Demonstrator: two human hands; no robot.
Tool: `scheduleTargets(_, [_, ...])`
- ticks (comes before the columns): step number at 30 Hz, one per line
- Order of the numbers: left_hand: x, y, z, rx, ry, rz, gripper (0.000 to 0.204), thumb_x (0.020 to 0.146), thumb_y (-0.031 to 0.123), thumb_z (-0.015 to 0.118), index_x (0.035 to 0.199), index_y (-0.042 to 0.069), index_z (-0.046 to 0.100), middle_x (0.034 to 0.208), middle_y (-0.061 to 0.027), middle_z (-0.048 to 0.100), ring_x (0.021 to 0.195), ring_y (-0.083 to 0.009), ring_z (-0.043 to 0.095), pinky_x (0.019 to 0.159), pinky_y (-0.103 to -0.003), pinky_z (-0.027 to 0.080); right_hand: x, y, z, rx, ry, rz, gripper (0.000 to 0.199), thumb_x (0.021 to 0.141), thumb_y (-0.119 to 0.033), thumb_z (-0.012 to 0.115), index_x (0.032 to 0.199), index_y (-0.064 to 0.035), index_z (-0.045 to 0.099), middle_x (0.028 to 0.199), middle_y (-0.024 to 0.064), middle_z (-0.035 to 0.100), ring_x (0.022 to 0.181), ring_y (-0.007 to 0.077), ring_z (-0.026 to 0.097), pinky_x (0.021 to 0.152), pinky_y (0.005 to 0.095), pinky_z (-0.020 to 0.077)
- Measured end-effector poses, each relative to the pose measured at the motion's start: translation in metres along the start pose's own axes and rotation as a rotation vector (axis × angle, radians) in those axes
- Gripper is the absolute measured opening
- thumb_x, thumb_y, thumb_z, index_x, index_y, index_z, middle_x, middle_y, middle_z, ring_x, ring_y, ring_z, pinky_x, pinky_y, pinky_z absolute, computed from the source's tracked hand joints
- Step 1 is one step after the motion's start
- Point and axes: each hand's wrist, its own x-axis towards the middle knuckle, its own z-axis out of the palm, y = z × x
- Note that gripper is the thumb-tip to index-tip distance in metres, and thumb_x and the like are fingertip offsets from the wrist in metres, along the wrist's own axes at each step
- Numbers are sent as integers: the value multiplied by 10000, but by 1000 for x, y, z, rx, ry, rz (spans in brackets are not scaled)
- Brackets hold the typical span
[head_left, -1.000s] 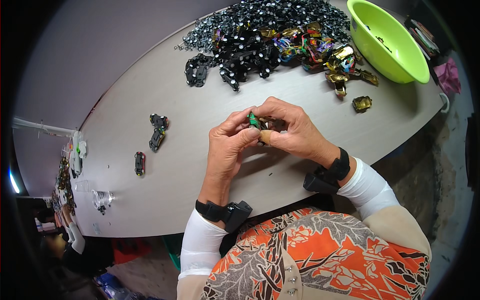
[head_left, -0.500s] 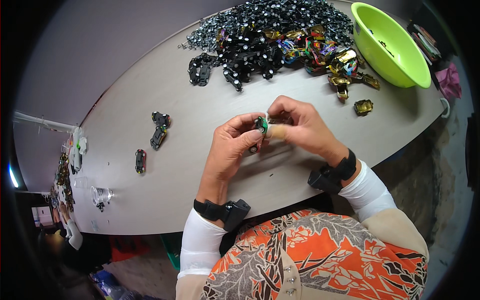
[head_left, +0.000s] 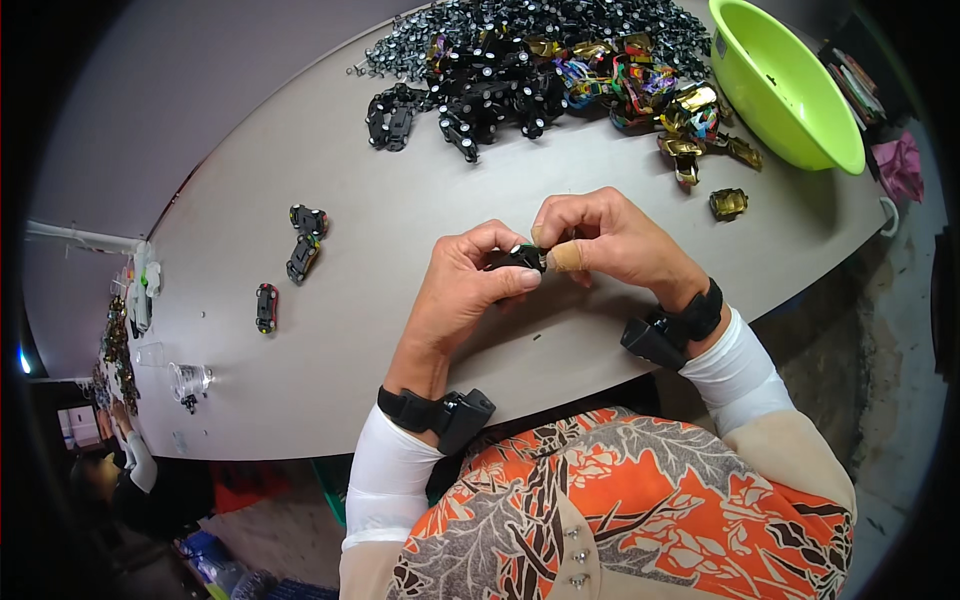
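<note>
Over the middle of the table, my left hand (head_left: 450, 285) grips a small toy car (head_left: 522, 257) between thumb and fingers. The car's black underside and a pale wheel face up, with a bit of green along its edge. My right hand (head_left: 610, 240) is closed in a pinch at the car's right end, its fingertips meeting those of the left. A tan plaster wraps a digit of the right hand. Whatever sits between the right fingertips is too small and covered to name.
Three toy cars (head_left: 266, 308) lie wheels-up on the left. Behind my hands are heaps of black car bases (head_left: 490, 95), small metallic parts (head_left: 540, 20) and shiny car shells (head_left: 690, 110). A lime-green basin (head_left: 840, 130) stands far right; a clear cup (head_left: 188, 379) lies left. Another person (head_left: 140, 470) sits far left.
The toy car has turned from upright to lying more level, underside up. My right hand, blurred before, is now steadier and closer against the car. The whole view has shifted slightly.
</note>
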Motion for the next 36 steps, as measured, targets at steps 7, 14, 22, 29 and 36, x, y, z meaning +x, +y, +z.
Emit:
scheduleTargets(7, [0,-10,7,206,128,51,144,707,60,708,813,36,612,626,21,561,529,-41,493,470,-169,358,7,18,17,-391,232,-173,52,682,5,585,731,12,603,651,82,571,586,143,530,545,277,415])
scheduleTargets(14, [3,-3,6,126,173,134,148,735,41,672,863,11,605,760,0,584,565,-63,526,478,-195,402,8,13,14,-357,300,-152,129,714,22,582,839,-10,581,657,43,559,568,96,494,519,256,410])
scheduleTargets(22, [4,1,-11,-181,262,170,178,794,100,647,931,26,561,786,-38,599,691,-98,577,555,-220,457,5,6,14,31,201,11,78,781,-10,561,856,-18,580,654,-13,523,534,37,479,446,192,383])
scheduleTargets(29, [6,-4,2,-231,122,113,201,848,130,601,1000,6,557,865,-102,611,815,-176,619,674,-314,538,7,11,5,79,266,-307,85,750,12,576,829,-14,591,702,-16,553,590,42,518,473,186,417])
scheduleTargets(36, [0,1,2,-7,36,66,148,803,58,634,934,-6,609,768,-85,642,673,-148,628,621,-261,528,-4,-5,2,21,165,-141,116,730,26,593,837,-15,613,738,-4,591,658,38,516,585,189,430])
